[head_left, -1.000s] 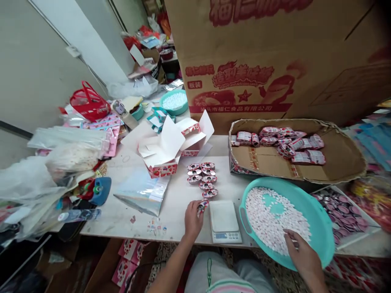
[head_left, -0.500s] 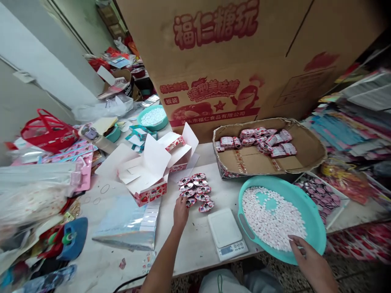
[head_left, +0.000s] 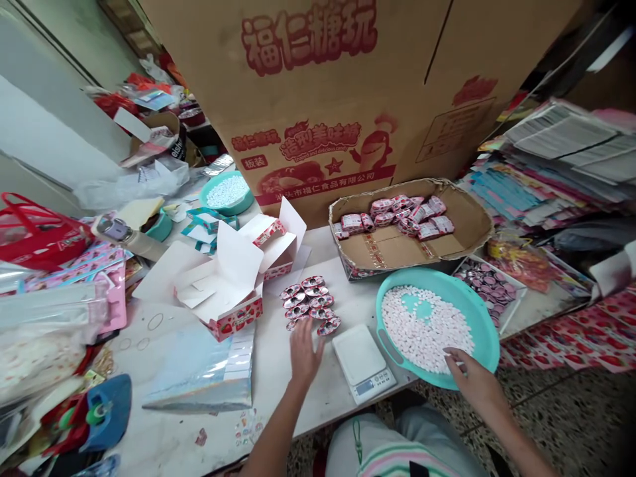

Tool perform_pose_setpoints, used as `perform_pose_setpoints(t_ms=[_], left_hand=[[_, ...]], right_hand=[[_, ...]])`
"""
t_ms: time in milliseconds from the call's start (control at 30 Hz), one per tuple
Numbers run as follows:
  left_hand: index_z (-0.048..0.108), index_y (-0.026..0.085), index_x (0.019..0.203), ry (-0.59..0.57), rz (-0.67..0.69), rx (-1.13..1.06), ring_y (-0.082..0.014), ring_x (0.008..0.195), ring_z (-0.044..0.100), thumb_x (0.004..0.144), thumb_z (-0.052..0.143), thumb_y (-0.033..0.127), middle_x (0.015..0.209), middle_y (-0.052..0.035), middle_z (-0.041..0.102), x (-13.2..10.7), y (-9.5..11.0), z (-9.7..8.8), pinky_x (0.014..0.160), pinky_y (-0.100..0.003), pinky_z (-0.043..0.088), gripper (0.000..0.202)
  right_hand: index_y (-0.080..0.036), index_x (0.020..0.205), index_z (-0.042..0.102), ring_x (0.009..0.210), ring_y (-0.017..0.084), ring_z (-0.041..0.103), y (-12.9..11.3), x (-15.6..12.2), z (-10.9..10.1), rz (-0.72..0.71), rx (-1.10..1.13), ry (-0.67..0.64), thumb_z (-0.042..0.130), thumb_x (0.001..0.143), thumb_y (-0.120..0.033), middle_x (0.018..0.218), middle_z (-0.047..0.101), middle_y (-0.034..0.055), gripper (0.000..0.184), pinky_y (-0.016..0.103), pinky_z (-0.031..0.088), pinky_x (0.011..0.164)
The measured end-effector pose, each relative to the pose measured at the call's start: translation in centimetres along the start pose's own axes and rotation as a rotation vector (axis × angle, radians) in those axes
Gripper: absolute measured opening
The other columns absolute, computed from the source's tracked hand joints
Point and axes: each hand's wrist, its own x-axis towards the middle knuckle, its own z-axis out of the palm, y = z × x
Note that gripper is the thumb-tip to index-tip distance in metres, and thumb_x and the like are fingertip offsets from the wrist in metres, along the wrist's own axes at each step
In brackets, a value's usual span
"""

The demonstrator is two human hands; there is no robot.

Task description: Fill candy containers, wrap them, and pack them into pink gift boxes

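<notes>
Left hand [head_left: 304,354] at the near end of two columns of small printed pouches [head_left: 322,302]; fingers spread, not closed on anything, tips at the front pouches, contact likely. Pouches stand on the table [head_left: 278,381], between the strawberry-print carton [head_left: 236,319] and the digital scale [head_left: 356,351]; mouths seem open.

Right hand [head_left: 472,381] over the near rim of the turquoise basin [head_left: 489,334], thumb and fingers curled at the pale candies [head_left: 422,331]; cannot tell whether any are pinched.

Step in hand, as judged: handling pouches on the left, candies on the right. Next move calls for a light touch on the left, so neighbouring pouches stay upright.

Table crowded. Cardboard tray [head_left: 405,250] behind the basin holds plumper pouches. Tall shipping box [head_left: 308,99] at back; red bag [head_left: 42,235] far left; paper stacks [head_left: 566,142] right; speckled floor [head_left: 556,404] below.
</notes>
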Motion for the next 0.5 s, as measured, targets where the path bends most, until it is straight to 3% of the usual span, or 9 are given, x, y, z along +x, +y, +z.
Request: perform_pose_setpoints(t_ms=[100, 233, 367, 500], left_hand=[[0.014, 0.021, 0.144, -0.125, 0.148, 0.015, -0.026, 0.14, 0.017, 0.089, 0.04, 0.043, 0.149, -0.0087, 0.028, -0.1, 3.3, 1.2, 0.112, -0.048, 0.025, 0.066], [0.01, 0.015, 0.146, -0.114, 0.119, 0.061, -0.0257, 0.141, 0.012, 0.089, 0.038, 0.044, 0.152, -0.011, 0.019, 1.9, 5.5, 3.0, 0.113, -0.049, 0.022, 0.07], [0.006, 0.012, 0.146, -0.032, 0.011, 0.093, -0.0278, 0.141, 0.011, 0.088, 0.038, 0.045, 0.152, -0.0145, 0.016, 3.0, 5.1, 4.4, 0.113, -0.054, 0.018, 0.074], [0.009, 0.012, 0.146, -0.044, 0.017, 0.1, -0.0294, 0.14, 0.013, 0.086, 0.039, 0.052, 0.151, -0.0172, 0.019, 1.3, 3.7, 5.6, 0.112, -0.054, 0.018, 0.078]], right_hand=[[-0.022, 0.098, 0.061, 0.073, 0.02, 0.064, 0.0, 0.1, 0.4, -0.013, 0.011, -0.01, 0.042, 0.077, -0.052, 0.092, 0.068, 0.0046, 0.041, 0.029, 0.048, 0.067], [-0.023, 0.098, 0.061, 0.074, 0.021, 0.065, 0.1, -0.1, 0.6, -0.017, 0.026, -0.02, 0.043, 0.077, -0.053, 0.093, 0.069, 0.0054, 0.041, 0.03, 0.048, 0.067], [-0.024, 0.098, 0.062, 0.075, 0.023, 0.066, 0.5, -0.3, 0.6, 0.016, 0.036, -0.055, 0.045, 0.075, -0.054, 0.091, 0.069, 0.0056, 0.042, 0.03, 0.049, 0.063], [-0.024, 0.094, 0.063, 0.073, 0.023, 0.066, 1.0, -0.6, 0.8, 0.033, 0.057, -0.044, 0.047, 0.073, -0.055, 0.089, 0.07, 0.0052, 0.041, 0.029, 0.05, 0.06]])
